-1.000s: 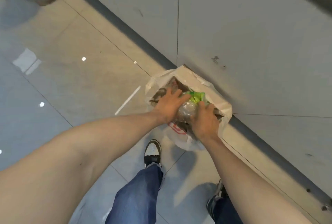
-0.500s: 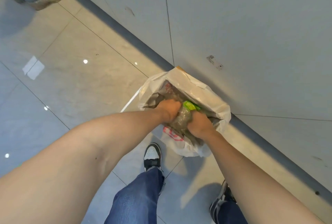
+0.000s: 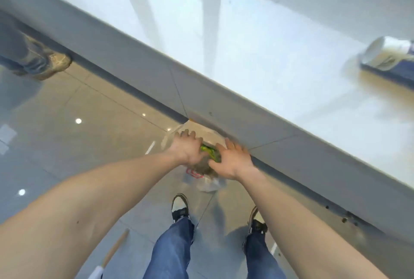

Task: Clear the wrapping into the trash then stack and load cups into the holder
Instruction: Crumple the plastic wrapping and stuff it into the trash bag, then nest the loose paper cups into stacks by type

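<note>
A white plastic trash bag sits on the floor against the grey counter front. Crumpled clear wrapping with a green part lies in its mouth. My left hand hovers over the bag's left side and my right hand over its right side. Both have fingers spread and hold nothing, with the wrapping between them; the picture is blurred here. A sleeve of stacked white cups lies on its side on the white countertop, far right.
The grey counter front runs diagonally just behind the bag. Another person's shoe stands on the tiled floor at upper left. My own shoes are just below the bag. A wooden stick lies at lower left.
Both hands have let go of the wrapping and opened above the bag. My view has risen, so the countertop and the cups on it now show.
</note>
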